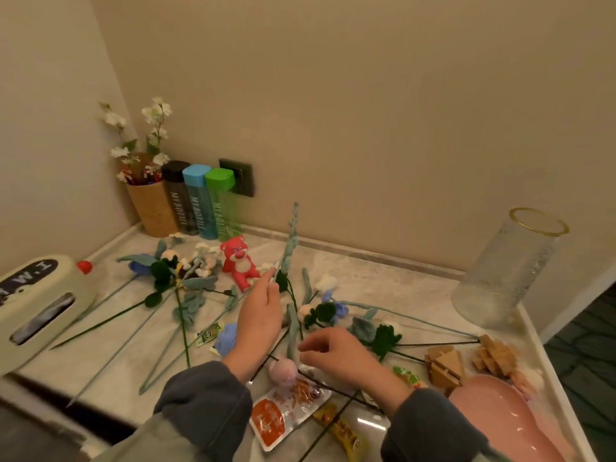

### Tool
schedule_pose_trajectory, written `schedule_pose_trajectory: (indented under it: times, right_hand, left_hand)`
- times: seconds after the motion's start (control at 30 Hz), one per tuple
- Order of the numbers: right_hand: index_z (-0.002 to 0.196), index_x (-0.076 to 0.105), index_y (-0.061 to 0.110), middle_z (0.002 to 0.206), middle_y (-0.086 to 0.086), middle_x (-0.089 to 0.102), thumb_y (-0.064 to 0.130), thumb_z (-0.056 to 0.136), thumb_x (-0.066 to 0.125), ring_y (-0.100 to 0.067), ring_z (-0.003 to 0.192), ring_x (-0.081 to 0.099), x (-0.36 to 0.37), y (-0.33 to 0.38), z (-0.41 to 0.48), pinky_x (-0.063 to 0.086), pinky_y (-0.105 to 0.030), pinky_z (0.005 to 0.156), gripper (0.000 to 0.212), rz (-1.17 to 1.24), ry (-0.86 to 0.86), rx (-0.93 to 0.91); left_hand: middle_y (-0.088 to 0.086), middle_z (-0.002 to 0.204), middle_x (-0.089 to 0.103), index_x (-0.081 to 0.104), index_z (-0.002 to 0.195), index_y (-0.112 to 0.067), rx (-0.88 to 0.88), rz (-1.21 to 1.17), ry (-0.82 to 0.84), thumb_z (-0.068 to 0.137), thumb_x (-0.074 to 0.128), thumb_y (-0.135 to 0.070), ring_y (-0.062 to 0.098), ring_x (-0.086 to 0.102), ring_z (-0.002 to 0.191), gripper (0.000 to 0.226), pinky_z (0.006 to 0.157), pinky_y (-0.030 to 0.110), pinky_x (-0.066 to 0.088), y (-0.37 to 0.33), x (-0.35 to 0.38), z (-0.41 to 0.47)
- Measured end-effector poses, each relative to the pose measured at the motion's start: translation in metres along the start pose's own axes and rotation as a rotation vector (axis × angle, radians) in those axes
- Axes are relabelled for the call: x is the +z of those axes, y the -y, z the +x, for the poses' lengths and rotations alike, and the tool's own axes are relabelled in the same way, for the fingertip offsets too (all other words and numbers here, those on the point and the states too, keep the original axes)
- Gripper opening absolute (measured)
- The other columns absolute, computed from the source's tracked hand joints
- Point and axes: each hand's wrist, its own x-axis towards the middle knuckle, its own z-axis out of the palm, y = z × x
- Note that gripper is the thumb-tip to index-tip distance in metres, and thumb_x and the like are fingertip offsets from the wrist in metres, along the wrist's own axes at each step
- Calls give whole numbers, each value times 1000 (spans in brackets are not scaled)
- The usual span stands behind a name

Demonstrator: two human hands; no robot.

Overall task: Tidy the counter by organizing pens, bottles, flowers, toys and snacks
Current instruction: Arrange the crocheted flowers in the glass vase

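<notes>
Crochet flowers (180,271) with long stems lie scattered over the marble counter (383,278). My left hand (261,315) reaches forward and pinches a tall teal crochet sprig (291,235), which stands nearly upright. My right hand (336,355) has curled fingers, with its fingertips pinched at a thin stem near that sprig's low end. A red bear toy (238,261) sits behind the sprig. Black (176,195), blue (198,198) and green (221,201) bottles stand in the corner beside a cork pen holder (153,208). Snack packets (283,415) lie under my wrists.
A clear glass vase (510,268) stands at the right edge. A pink plate (506,421) and wooden puzzle toys (445,365) lie at the near right. A tissue box (40,295) sits at the left. A wall socket (241,178) is behind the bottles.
</notes>
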Motion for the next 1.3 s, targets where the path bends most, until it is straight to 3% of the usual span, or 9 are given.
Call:
schedule_pose_trajectory:
  times: [0.17, 0.27, 0.43, 0.6, 0.9, 0.97, 1.07, 1.17, 1.3]
  right_hand:
    - [103, 64, 36, 92, 14, 65, 41, 78, 61, 0, 83, 59, 25, 5, 15, 50, -22, 70, 25, -78, -47, 19]
    - [92, 59, 35, 84, 13, 62, 33, 80, 52, -3, 79, 56, 33, 5, 23, 48, -25, 68, 14, -86, -100, 26]
    - [103, 58, 37, 98, 10, 59, 13, 83, 52, -8, 88, 58, 41, 5, 32, 49, -23, 71, 32, -53, 24, 41]
    - [123, 58, 32, 124, 2, 60, 14, 75, 67, -15, 111, 57, 42, 5, 34, 50, -31, 92, 53, -178, 131, 7]
    - [116, 59, 29, 114, 11, 52, 1, 83, 53, -5, 108, 47, 29, 8, 32, 37, -16, 86, 44, -31, -84, -71]
    - [114, 62, 25, 106, 15, 52, -3, 83, 48, 0, 101, 47, 21, 13, 31, 35, -10, 81, 44, 52, -142, -93]
    - [105, 65, 26, 94, 15, 60, 7, 88, 54, 2, 82, 52, 8, 22, 32, 40, -18, 76, 27, 216, -253, -91]
    - [99, 69, 25, 97, 8, 68, 16, 92, 57, -7, 86, 60, -8, 31, 34, 45, -21, 74, 16, 384, -353, -74]
    - [97, 66, 20, 76, 1, 61, 16, 97, 53, -8, 55, 52, -30, 42, 36, 42, -22, 51, 14, 582, -378, 16]
  left_hand:
    - [-18, 108, 58, 56, 118, -29, -90, -120, -43, 100, 36, -21, 0, 53, 95, 28, 83, 24, 40, 16, -14, -13]
    - [-3, 84, 57, 58, 105, -24, -203, -250, -33, 95, 37, -12, 15, 51, 74, 25, 69, 33, 41, 27, -19, -23]
    - [5, 86, 56, 54, 88, -15, -299, -216, -40, 88, 40, 0, 18, 49, 70, 21, 63, 31, 38, 38, -27, -34]
    - [8, 72, 47, 54, 88, -10, -345, -278, -25, 85, 38, 6, 16, 41, 57, 23, 50, 27, 32, 41, -25, -42]
    - [-5, 59, 45, 52, 84, -15, -239, -311, -72, 95, 39, -9, 10, 39, 51, 19, 48, 24, 31, 21, -27, -34]
    - [-2, 64, 46, 50, 82, -15, -171, -285, -89, 99, 39, -21, 12, 41, 55, 20, 54, 28, 35, 13, -28, -30]
    - [3, 69, 46, 51, 90, -15, -85, -253, -99, 100, 39, -29, 17, 43, 61, 21, 59, 35, 37, 2, -27, -22]
    - [-2, 67, 44, 53, 102, -19, -41, -316, -71, 101, 37, -28, 14, 41, 57, 18, 53, 31, 34, -11, -25, -12]
    - [-3, 63, 40, 48, 115, -27, -14, -384, 25, 102, 34, -27, 10, 35, 48, 20, 44, 24, 28, -32, -19, 5]
